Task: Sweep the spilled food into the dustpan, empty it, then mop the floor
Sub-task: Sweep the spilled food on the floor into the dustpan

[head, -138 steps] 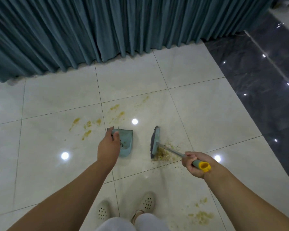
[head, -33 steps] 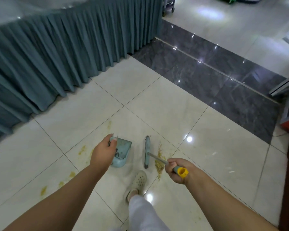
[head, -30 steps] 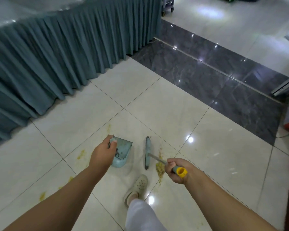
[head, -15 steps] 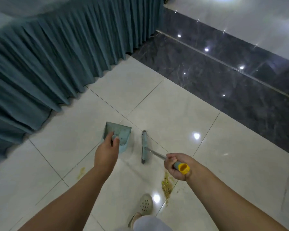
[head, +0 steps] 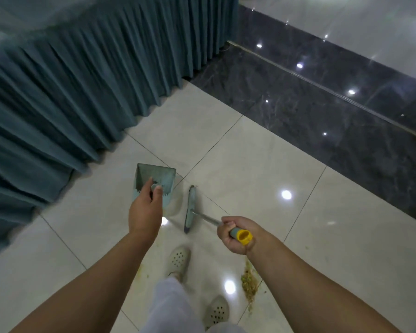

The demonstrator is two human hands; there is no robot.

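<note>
My left hand [head: 145,212] grips the handle of a light blue dustpan [head: 154,179], held above the pale tiles with its mouth pointing away from me. My right hand [head: 235,233] grips the yellow-capped handle of a small broom [head: 190,209], whose grey-blue head hangs just right of the dustpan. A pile of yellowish spilled food [head: 249,282] lies on the floor below my right forearm, behind the broom head. A faint yellow smear [head: 143,272] shows by my left forearm.
A teal pleated table skirt [head: 82,92] runs along the left and back. A band of dark marble floor [head: 334,111] crosses the right. My feet in pale perforated clogs [head: 178,259] stand on the tiles below the hands.
I have walked forward and turned right. The food pile, earlier beside the broom head, now lies behind it near my feet. Both hands still hold the dustpan and broom, carried off the floor.
</note>
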